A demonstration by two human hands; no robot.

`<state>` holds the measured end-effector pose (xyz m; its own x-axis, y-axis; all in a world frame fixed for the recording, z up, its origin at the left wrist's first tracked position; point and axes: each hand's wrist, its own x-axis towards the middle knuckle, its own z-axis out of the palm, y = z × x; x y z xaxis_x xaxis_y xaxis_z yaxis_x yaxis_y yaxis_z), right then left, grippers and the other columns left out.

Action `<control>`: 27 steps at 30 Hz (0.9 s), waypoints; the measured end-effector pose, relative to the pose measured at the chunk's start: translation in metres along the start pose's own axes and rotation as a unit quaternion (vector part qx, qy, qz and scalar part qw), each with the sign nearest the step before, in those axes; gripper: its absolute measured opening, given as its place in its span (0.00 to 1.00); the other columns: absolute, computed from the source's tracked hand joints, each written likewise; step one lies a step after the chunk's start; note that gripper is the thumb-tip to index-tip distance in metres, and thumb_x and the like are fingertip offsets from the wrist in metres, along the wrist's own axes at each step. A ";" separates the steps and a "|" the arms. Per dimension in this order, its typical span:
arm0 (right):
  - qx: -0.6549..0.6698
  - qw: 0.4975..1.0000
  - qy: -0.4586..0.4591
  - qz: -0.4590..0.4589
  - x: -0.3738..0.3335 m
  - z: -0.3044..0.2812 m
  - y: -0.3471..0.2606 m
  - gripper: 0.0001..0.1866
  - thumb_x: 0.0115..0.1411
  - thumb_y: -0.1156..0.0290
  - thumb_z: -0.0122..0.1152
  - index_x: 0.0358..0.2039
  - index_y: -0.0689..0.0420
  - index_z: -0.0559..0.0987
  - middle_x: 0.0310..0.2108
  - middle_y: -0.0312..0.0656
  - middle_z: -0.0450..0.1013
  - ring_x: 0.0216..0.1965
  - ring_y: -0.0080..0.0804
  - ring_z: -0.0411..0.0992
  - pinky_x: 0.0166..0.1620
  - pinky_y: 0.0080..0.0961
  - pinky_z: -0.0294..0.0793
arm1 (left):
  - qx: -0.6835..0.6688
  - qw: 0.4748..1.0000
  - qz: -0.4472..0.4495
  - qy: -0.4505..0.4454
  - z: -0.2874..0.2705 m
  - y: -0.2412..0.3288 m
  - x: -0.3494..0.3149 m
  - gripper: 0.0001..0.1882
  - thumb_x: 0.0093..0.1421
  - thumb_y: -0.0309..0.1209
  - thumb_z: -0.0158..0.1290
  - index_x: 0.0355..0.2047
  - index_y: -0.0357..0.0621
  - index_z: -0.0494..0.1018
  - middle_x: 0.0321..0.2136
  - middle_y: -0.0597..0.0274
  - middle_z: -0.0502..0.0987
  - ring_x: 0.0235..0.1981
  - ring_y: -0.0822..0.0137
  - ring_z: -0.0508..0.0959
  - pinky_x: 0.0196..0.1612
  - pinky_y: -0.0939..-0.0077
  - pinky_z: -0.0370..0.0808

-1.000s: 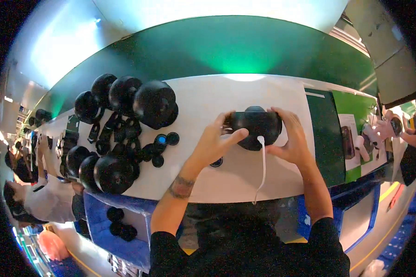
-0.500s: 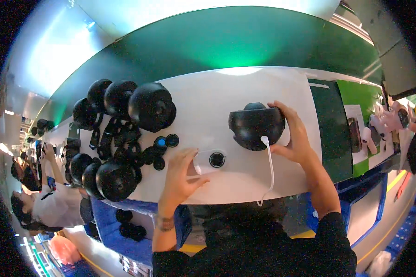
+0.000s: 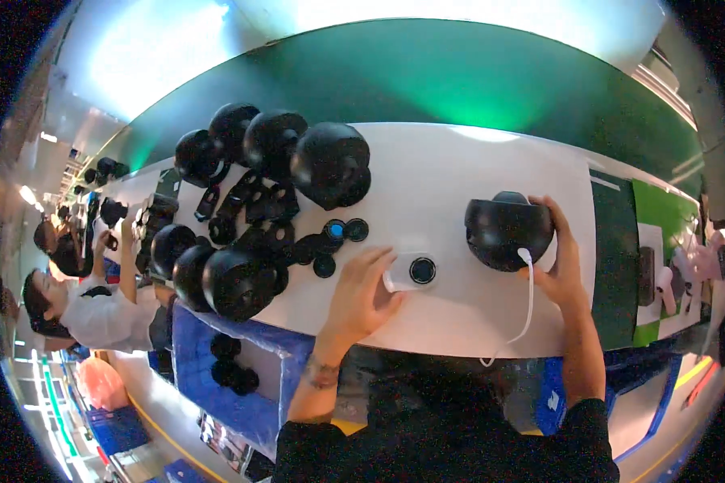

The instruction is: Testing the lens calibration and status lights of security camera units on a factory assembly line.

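A black rounded housing with a flat-cut top rests on the white table at the right. My right hand grips its right side, fingers behind and thumb in front. A white cable is plugged into the housing's front and hangs over the near table edge. My left hand is open, thumb and fingers apart, beside a clear plastic piece; whether it touches the piece I cannot tell. A black ring-edged disc sits at that piece's right end. Small round black parts, one blue-centred, lie beyond my left hand.
Several large black rounded housings and smaller black parts crowd the table's left side. Below the edge stands a blue bin with black pieces inside. A co-worker works at the far left. A green mat lies at the right.
The whole view has swung left, so the table's things appear further right. My left thumb and fingers have come slightly closer together. My right hand keeps its hold on the black housing.
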<state>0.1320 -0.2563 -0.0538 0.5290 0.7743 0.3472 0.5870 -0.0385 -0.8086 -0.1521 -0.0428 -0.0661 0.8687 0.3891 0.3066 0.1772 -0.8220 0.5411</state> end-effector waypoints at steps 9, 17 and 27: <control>0.000 1.000 -0.003 -0.003 -0.001 0.001 0.004 0.59 0.40 0.44 0.78 0.66 0.64 0.60 0.62 0.53 0.66 0.64 0.47 0.64 0.66 0.40 0.59 | -0.068 0.997 -0.007 0.046 -0.004 -0.006 -0.010 0.32 0.52 0.34 0.63 0.57 0.43 0.67 0.57 0.51 0.69 0.56 0.48 0.69 0.58 0.57 0.66; 0.029 1.000 -0.005 0.010 -0.002 0.001 0.008 0.61 0.40 0.39 0.77 0.66 0.63 0.60 0.62 0.52 0.65 0.64 0.46 0.64 0.66 0.39 0.59 | 0.016 1.000 -0.007 0.005 0.002 -0.003 -0.006 0.33 0.50 0.40 0.66 0.55 0.45 0.69 0.54 0.54 0.69 0.56 0.50 0.68 0.58 0.57 0.64; 0.007 0.999 -0.008 -0.036 0.001 -0.004 0.006 0.61 0.38 0.40 0.78 0.66 0.61 0.60 0.61 0.52 0.66 0.62 0.49 0.65 0.64 0.41 0.62 | 0.038 0.999 -0.002 0.013 0.004 -0.001 -0.001 0.32 0.49 0.41 0.67 0.53 0.47 0.71 0.51 0.56 0.71 0.53 0.52 0.71 0.57 0.57 0.66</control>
<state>0.1387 -0.2583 -0.0560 0.4754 0.7849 0.3975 0.6152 0.0264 -0.7879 -0.1509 -0.0437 -0.0706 0.8561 0.4021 0.3246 0.2162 -0.8492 0.4818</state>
